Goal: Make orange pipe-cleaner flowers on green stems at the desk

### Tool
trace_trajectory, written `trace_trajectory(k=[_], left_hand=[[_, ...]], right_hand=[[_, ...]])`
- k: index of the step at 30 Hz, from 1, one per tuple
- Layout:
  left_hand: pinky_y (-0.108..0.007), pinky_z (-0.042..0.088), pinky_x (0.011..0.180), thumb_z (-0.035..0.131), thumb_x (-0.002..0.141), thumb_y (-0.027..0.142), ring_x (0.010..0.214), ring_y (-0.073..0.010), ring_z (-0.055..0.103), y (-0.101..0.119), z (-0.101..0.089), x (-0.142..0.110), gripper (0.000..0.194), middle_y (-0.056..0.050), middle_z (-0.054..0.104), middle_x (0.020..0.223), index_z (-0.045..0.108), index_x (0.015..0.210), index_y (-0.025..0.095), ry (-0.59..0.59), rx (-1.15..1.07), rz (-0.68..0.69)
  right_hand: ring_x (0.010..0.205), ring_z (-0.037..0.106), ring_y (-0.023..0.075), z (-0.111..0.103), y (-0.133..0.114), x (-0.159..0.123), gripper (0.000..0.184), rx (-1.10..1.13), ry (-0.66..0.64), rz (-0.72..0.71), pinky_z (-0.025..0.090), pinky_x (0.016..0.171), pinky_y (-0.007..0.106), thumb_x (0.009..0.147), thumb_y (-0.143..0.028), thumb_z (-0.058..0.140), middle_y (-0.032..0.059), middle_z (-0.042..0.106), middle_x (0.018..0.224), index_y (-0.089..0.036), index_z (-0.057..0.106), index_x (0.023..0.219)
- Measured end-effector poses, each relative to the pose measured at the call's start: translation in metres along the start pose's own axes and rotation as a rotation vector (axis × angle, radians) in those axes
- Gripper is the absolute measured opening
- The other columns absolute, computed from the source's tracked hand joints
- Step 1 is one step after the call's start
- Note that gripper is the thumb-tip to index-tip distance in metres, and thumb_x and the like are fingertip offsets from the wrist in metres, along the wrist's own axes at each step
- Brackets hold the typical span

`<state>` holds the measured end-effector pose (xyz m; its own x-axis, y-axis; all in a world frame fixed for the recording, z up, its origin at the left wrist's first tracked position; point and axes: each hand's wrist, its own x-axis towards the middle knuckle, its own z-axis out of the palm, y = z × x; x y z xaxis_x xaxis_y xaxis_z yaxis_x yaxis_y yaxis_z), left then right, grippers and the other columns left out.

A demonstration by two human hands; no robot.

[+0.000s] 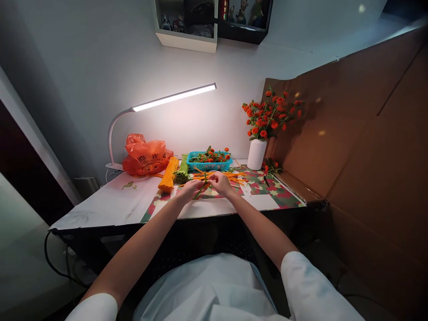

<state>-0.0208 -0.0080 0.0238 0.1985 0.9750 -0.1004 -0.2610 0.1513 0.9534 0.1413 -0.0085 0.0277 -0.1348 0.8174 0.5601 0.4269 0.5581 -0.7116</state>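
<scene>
Both hands meet over the front of the table. My left hand is closed on a green pipe cleaner, which slants down between the hands. The fingers of my right hand pinch at the same pipe cleaner near its upper part; the fingertips are small and partly hidden. Just behind the hands lie loose orange pipe cleaners. To the left are a thick bundle of orange pipe cleaners and a bundle of green pipe cleaners.
A blue basket holds orange flowers with green stems. Behind on the right, a white ribbed vase bears more of them. An orange plastic bag sits below a lit lamp. A cardboard sheet walls the right side.
</scene>
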Motion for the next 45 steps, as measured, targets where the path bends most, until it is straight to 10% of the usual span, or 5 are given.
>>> trace_trajectory(k=[7,24,32,45], left_hand=[[-0.022,0.053,0.058,0.070,0.067,0.015,0.067,-0.0129,0.066,-0.018,0.005,0.018,0.024,-0.002,0.065,0.076,0.054,0.085,0.019,0.060,-0.174,0.138],[-0.030,0.055,0.069,0.082,0.058,0.033,0.064,-0.0158,0.068,-0.021,0.009,0.002,0.044,-0.005,0.072,0.074,0.067,0.095,0.014,0.008,0.077,0.268],[-0.029,0.054,0.067,0.083,0.055,0.048,0.067,-0.0157,0.067,-0.020,0.006,0.000,0.060,-0.007,0.074,0.082,0.072,0.106,0.017,-0.018,0.169,0.287],[-0.035,0.057,0.073,0.081,0.062,0.038,0.068,-0.0177,0.068,-0.026,0.007,0.003,0.044,-0.008,0.074,0.082,0.074,0.099,0.015,-0.028,0.177,0.268]], right_hand=[[0.093,0.055,0.0228,0.012,0.013,-0.024,0.023,-0.285,0.045,-0.366,0.044,0.085,0.036,0.073,-0.022,0.067,0.0077,0.063,0.096,-0.019,0.064,0.096],[0.070,0.060,0.0190,0.011,0.032,-0.016,0.032,0.266,0.170,0.038,0.045,0.068,0.030,0.079,-0.048,0.061,0.0055,0.067,0.073,-0.019,0.070,0.073],[0.084,0.063,0.0207,0.004,0.026,-0.023,0.028,0.290,0.019,-0.055,0.048,0.069,0.030,0.072,-0.048,0.069,0.0065,0.069,0.086,-0.021,0.071,0.080],[0.072,0.059,0.0177,0.003,0.019,-0.025,0.023,0.132,0.117,-0.119,0.046,0.073,0.032,0.076,-0.043,0.066,0.0055,0.067,0.081,-0.020,0.068,0.077]])
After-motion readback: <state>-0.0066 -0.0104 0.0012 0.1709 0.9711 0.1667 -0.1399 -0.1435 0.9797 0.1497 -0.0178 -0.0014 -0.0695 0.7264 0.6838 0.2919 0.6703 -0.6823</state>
